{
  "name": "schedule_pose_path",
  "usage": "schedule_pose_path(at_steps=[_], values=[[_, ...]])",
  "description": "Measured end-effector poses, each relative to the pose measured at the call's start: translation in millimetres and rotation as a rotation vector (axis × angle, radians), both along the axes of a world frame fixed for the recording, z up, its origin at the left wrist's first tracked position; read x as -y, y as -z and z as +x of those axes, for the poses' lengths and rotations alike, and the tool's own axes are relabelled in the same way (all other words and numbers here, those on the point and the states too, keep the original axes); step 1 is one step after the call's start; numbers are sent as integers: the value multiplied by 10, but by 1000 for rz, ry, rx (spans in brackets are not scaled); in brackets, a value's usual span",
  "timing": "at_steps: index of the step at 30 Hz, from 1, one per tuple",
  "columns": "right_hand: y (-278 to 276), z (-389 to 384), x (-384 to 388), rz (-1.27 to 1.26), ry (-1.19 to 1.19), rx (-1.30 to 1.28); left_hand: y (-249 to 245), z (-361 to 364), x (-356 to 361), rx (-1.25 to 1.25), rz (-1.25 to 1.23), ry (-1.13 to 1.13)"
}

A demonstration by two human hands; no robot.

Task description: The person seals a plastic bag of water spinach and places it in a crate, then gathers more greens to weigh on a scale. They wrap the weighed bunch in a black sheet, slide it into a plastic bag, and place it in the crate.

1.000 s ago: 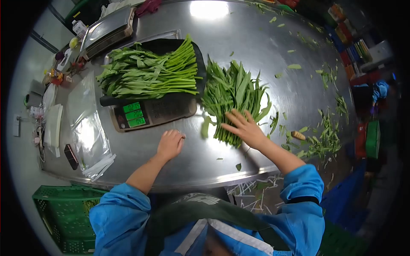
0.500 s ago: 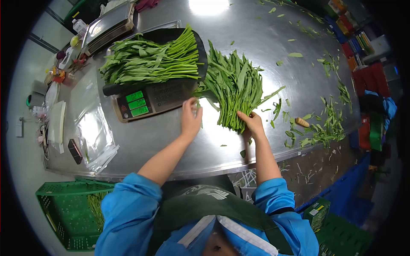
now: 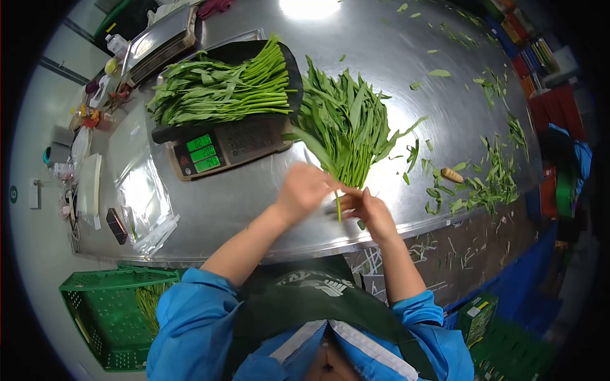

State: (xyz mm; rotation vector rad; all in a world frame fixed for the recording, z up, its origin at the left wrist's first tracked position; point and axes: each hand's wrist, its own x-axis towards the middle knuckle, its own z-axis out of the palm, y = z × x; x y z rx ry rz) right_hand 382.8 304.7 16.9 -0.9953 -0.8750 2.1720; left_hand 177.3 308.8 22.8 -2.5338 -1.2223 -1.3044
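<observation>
A bunch of leafy green stems (image 3: 349,127) lies on the metal table, its cut ends toward me. At those ends my left hand (image 3: 307,190) is closed on a single green stem (image 3: 338,204), which points down toward the table edge. Touching or nearly touching it, my right hand (image 3: 370,213) has its fingers partly spread and blurred; whether it grips anything is unclear. Left of the bunch, more greens (image 3: 222,92) rest in a dark tray (image 3: 295,82) on a digital scale (image 3: 254,138) with a lit green display.
Trimmed leaves (image 3: 495,181) and a short tan object (image 3: 452,174) lie at the table's right. Clear plastic bags (image 3: 143,190) and a dark small box (image 3: 117,225) are at the left. A green crate (image 3: 95,279) stands below the table's left edge.
My left hand has moved right and down to the stem ends and now holds a stem. My right hand has come off the bunch and moved slightly down.
</observation>
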Motion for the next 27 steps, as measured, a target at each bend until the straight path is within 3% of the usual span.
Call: schedule_pose_path(at_steps=[2,3,8,10,12,13,16,17,18,20,21,24,25,27], values=[[-8,-47,221,-99,40,-111,-96,181,211,-157,-130,133],[-10,-89,294,-92,108,18,-93,242,271,-157,-128,139],[-47,239,348,-62,493,-5,-28,298,466,-38,-245,437],[-118,392,184,263,696,154,189,233,435,15,-367,367],[-218,476,-85,384,797,287,678,164,311,196,-590,-3],[-41,527,-241,379,822,354,643,165,223,196,-596,-2],[618,443,-600,327,659,479,490,296,-76,65,-498,-31],[692,337,-649,288,486,691,479,372,-168,37,-491,-78],[859,241,-686,568,370,888,486,433,-245,6,-484,-126],[913,104,-580,802,610,1137,531,461,-320,-60,-547,-131],[648,28,-510,819,662,1078,527,451,-337,-127,-541,-182],[671,17,-415,893,545,889,557,385,-307,-189,-528,-224],[696,-23,-407,1051,455,988,573,369,-305,-195,-505,-214],[662,-115,-394,1037,391,1044,594,372,-302,-246,-469,-192]])
